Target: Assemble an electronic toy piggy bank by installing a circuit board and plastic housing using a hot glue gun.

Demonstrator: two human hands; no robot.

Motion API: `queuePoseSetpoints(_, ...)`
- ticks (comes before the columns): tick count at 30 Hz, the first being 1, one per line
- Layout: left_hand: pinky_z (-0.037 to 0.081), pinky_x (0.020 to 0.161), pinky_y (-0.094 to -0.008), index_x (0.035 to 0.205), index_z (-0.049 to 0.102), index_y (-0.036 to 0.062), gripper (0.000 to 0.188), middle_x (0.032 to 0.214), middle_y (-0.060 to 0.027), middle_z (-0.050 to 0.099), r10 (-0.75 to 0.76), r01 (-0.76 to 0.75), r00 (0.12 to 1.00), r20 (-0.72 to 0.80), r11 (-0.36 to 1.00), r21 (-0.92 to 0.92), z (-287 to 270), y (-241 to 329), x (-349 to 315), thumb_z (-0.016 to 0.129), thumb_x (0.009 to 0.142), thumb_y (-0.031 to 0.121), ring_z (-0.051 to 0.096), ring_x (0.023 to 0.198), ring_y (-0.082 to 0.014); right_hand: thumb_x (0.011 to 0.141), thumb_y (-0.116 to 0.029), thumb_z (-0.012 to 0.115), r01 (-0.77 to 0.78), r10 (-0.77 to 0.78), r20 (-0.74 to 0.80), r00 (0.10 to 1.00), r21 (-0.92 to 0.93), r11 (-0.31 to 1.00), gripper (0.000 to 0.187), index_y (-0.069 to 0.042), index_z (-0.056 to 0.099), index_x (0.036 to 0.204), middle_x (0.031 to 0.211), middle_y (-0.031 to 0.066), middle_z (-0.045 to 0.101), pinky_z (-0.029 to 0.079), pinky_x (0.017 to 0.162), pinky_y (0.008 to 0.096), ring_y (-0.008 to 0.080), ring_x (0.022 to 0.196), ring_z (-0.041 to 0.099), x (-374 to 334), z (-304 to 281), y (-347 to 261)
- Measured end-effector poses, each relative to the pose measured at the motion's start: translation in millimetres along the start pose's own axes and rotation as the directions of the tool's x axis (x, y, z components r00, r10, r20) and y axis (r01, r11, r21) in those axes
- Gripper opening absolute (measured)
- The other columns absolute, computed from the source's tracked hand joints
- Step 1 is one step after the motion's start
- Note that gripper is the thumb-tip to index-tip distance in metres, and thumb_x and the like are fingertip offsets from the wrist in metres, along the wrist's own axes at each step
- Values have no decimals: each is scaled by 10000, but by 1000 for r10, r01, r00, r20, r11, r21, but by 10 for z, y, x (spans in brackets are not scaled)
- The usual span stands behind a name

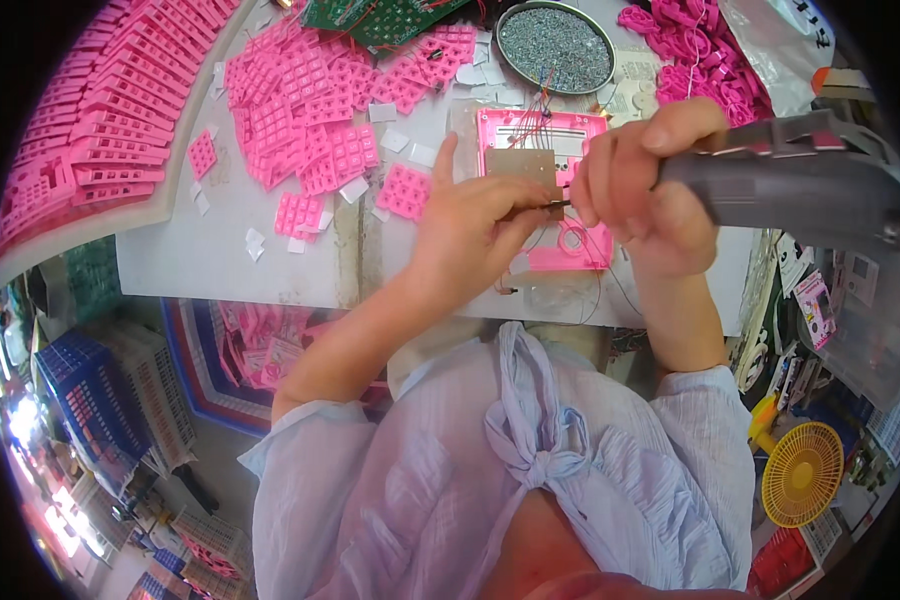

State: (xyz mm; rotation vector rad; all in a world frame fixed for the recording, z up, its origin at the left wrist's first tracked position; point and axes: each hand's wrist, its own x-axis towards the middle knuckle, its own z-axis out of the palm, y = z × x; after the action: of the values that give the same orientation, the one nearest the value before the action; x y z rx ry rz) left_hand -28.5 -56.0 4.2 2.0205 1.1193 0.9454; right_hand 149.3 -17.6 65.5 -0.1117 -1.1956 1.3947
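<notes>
My right hand (pixel 645 185) grips a grey electric screwdriver (pixel 800 180), its thin bit pointing left toward the brown circuit board (pixel 522 165) that lies in a pink plastic case (pixel 560 190). My left hand (pixel 470 225) rests on the case beside the board, with its fingertips pinched at the bit's tip and its index finger raised. Whether a screw sits between those fingers is too small to tell. Thin wires run from the board toward the top of the case.
A round tin of small screws (pixel 555 45) stands behind the case. Pink keypad pieces (pixel 310 120) and white paper bits litter the left of the table (pixel 220 250). Stacked pink shells (pixel 100 110) lie far left, green circuit boards (pixel 375 18) at the back. A yellow fan (pixel 802 472) is lower right.
</notes>
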Motion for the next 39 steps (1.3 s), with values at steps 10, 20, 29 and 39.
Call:
queuePoseSetpoints(10, 282, 1131, -581, 916, 744, 98, 164, 876, -41, 731, 153, -151, 985, 80, 988, -25, 10, -45, 341, 778, 801, 209, 690, 783, -242, 912, -54, 608, 10, -14, -90, 996, -48, 999, 278, 18, 475, 1145, 614, 58, 497, 471, 492, 320, 117, 485, 458, -121, -102, -13)
queuePoseSetpoints(20, 425, 803, -471, 792, 753, 94, 232, 834, -86, 703, -5, -89, 992, 126, 681, 727, 229, -805, 1843, 565, 862, 211, 639, 927, -270, 868, -41, 640, -212, 169, -222, 960, -187, 959, 241, 6, 532, 1079, 648, 49, 523, 502, 519, 328, 120, 494, 493, -303, -74, 203)
queuePoseSetpoints(29, 408, 774, -469, 751, 714, 103, 209, 787, -97, 686, 282, -190, 959, 8, 626, 756, 394, -986, 1748, 568, 850, 215, 638, 885, -282, 918, -65, 623, -269, 261, -82, 962, -452, 851, 200, -49, 457, 1028, 604, 42, 473, 464, 537, 344, 136, 516, 442, -422, 5, 311)
queuePoseSetpoints(39, 350, 833, -456, 889, 731, 186, 83, 870, 16, 703, 355, -328, 934, -28, 887, 324, -191, -536, 564, 697, 843, 247, 617, 784, -209, 912, -64, 656, -308, 297, -85, 951, -327, 893, 249, -27, 497, 1100, 640, 47, 504, 488, 549, 339, 149, 577, 498, -302, -46, 306)
